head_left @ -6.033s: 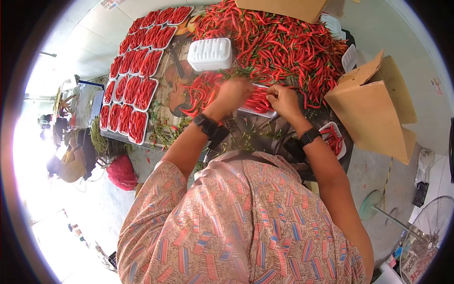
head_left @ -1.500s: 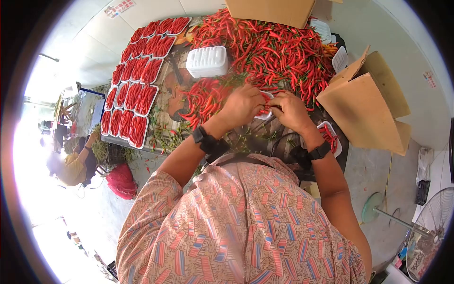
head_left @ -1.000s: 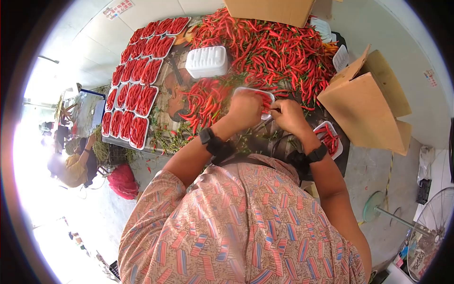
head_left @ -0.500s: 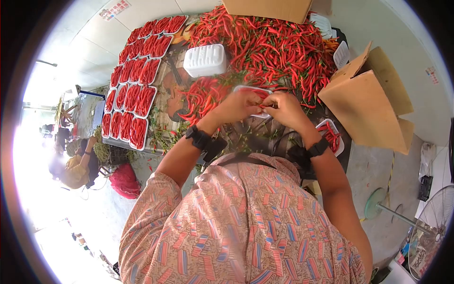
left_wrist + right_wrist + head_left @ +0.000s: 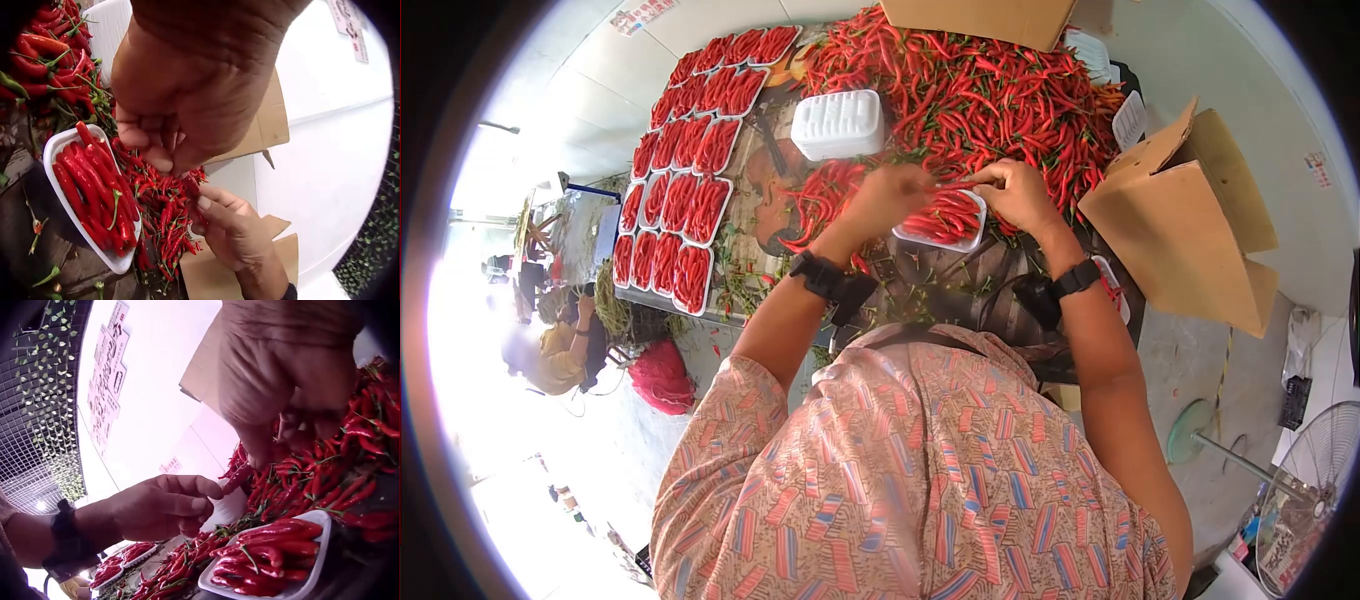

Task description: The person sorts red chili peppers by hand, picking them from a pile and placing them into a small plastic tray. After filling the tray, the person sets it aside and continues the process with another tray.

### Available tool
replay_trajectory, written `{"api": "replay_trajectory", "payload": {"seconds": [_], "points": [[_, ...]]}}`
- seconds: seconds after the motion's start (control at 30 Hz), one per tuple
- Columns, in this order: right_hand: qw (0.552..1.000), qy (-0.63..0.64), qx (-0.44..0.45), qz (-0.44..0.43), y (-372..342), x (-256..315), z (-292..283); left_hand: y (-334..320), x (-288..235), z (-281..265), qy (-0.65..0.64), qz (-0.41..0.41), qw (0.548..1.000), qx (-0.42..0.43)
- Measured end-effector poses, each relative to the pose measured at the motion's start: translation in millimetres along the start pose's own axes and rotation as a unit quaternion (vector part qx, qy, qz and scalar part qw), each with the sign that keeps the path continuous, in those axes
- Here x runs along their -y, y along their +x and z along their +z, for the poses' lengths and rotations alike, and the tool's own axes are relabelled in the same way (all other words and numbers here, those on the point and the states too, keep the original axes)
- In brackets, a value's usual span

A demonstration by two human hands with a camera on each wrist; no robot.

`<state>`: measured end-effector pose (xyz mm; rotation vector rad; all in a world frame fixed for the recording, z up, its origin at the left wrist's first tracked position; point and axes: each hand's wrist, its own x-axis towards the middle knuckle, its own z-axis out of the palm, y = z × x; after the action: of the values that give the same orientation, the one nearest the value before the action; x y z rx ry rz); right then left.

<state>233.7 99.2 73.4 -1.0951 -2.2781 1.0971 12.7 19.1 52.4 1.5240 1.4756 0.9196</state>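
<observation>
A red chili pepper (image 5: 236,479) spans the space between both hands, above a white foam tray (image 5: 978,240). My left hand (image 5: 890,203) is blurred in the head view and pinches one end of the chili. The fingertips of my right hand (image 5: 1017,195) pinch its other end, beside the big pile. In the left wrist view the tray's red chilies (image 5: 94,187) lie mostly lengthwise, one with a green stem on top. My right hand (image 5: 234,234) shows there beyond the left one.
A large heap of stemmed chilies (image 5: 1000,110) covers the back. Rows of filled trays (image 5: 690,215) stand left, near stacked foam trays (image 5: 837,125). A smaller chili pile (image 5: 825,195) lies left of the working tray. An open cardboard box (image 5: 1175,230) stands right. Green stems (image 5: 745,285) litter the table.
Both hands have moved from over the tray up toward the heap and spread apart, with a chili between them. More of the tray's chilies show now.
</observation>
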Motion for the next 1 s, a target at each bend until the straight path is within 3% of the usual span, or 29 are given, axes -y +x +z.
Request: {"api": "replay_trajectory", "payload": {"seconds": [0.07,0.17,0.23,0.33,0.67,0.77,0.83,1.0], "points": [[0.999,-0.022,-0.024,-0.017,3,-10,5,0,-1,-1,0.016,-0.023,1.000,-0.009],[0.998,-0.042,-0.034,-0.015,7,-17,16,1,-15,2,0.124,0.037,0.990,-0.057],[1.000,-0.019,-0.004,0.021,10,-17,23,8,-8,5,0.182,0.155,0.968,-0.071],[1.000,-0.029,0.014,0.001,16,-19,30,16,2,8,0.194,0.176,0.964,-0.049],[0.999,-0.029,-0.011,-0.044,27,-24,43,22,15,10,0.263,0.161,0.951,-0.026],[0.999,-0.020,0.029,0.002,30,-18,41,26,22,10,0.291,0.151,0.944,-0.031],[1.000,-0.002,0.009,-0.008,32,-22,42,30,30,11,0.381,0.156,0.911,-0.015],[1.000,-0.002,0.020,0.014,32,-30,40,27,27,15,0.376,0.134,0.916,-0.040]]}}
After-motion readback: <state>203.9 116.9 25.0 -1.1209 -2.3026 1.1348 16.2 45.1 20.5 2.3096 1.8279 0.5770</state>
